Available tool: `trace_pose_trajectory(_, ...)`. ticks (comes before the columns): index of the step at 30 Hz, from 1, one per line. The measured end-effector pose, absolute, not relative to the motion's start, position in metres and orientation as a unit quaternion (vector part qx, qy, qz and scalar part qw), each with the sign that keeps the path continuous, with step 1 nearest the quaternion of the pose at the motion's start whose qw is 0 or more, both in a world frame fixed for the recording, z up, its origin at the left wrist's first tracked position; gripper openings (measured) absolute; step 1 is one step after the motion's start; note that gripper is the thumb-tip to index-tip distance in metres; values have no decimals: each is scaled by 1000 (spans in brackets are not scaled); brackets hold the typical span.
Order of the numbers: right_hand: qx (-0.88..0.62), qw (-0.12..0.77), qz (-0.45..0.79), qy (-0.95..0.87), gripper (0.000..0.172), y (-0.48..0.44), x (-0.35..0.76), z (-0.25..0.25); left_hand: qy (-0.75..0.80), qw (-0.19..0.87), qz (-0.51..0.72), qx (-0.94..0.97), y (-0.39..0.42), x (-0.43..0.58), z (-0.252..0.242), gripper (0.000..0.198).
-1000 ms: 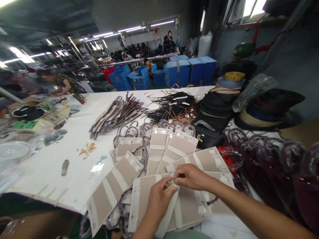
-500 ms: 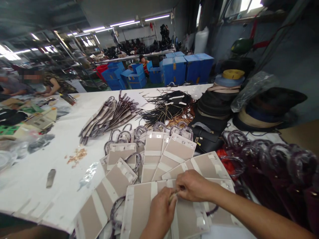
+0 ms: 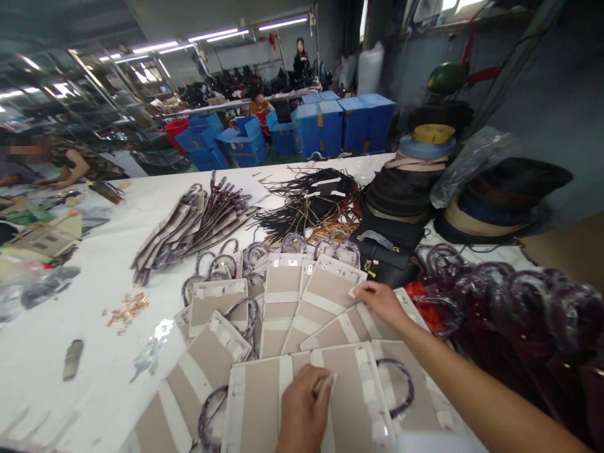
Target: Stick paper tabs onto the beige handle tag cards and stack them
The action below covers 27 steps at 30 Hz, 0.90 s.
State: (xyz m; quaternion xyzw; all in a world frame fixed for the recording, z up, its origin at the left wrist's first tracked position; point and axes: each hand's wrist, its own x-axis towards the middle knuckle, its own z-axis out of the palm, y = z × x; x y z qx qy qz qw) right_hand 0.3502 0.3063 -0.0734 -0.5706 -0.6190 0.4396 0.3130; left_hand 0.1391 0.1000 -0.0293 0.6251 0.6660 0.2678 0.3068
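Observation:
My left hand (image 3: pixel 306 402) is closed over a beige bag panel (image 3: pixel 349 409) with pale strips across it. Between thumb and fingers sits a small yellowish thing with a whitish piece sticking out; its kind is unclear. My right hand (image 3: pixel 381 299) pinches a small pale piece (image 3: pixel 353 292), perhaps tape, by the upper right edge of another beige panel (image 3: pixel 330 284). More beige panels (image 3: pixel 219 308) fan out around, overlapping. A plastic-wrapped purple handle (image 3: pixel 401 387) loops out at the near panel's right side, and another handle (image 3: pixel 210 415) at its left.
Dark purple bags (image 3: pixel 528 352) with wrapped handles crowd the right side. Behind the panels lie black cords (image 3: pixel 302 201), a black bag (image 3: pixel 391 245) and stacked strap rolls (image 3: pixel 401 189). Bundled strips (image 3: pixel 189 226) and brass-coloured bits (image 3: pixel 127 309) lie left on the white table (image 3: pixel 94 251).
My right hand has parted from my left and moved up and right with a pale piece. My left hand stays over the near panel. The view has shifted slightly right.

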Motion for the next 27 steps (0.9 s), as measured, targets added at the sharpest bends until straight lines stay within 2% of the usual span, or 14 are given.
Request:
trace_pose_trajectory(5,-611,315,401,-606,37,352,366,-106,693,372,279,551,107,131,-38,23)
trace_pose_trajectory(13,-654,288,315,-624,24,360,360,-139,696,374,275,548,104,132,-42,24)
trace_pose_trajectory(16,-660,287,291,-630,20,362,360,-139,697,375,270,549,106,132,-40,19)
trace_pose_trajectory(19,-661,290,283,-632,34,366,363,-136,692,381,252,559,105,130,-41,12)
trace_pose_trajectory(21,-646,286,296,-643,39,369,366,-133,689,383,247,563,104,128,-43,22)
trace_pose_trajectory(25,-601,277,344,-666,29,375,373,-127,681,429,282,522,101,124,-46,31)
trace_pose_trajectory(27,-588,281,355,-671,32,374,376,-122,674,459,312,488,100,124,-45,42)
